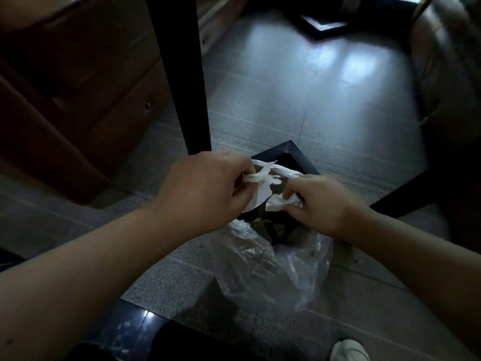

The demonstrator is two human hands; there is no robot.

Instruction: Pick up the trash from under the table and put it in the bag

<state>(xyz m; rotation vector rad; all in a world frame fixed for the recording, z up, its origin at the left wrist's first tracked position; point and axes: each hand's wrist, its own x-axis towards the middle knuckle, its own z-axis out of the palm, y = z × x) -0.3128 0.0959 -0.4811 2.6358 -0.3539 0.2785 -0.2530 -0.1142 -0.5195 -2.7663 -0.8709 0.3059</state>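
Dim tiled floor [299,105]; left hand [205,188], right hand [320,201] pinch torn tissue [263,183] above clear bag [273,267].

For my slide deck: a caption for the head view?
Both hands hold white tissue above a clear bag on the floor.

A dim room with a grey tiled floor [273,105] that catches pale patches of light. A dark table leg [182,74] stands upright; brown wooden drawers [86,100] sit at left, perhaps a leather chair [447,74] at right.
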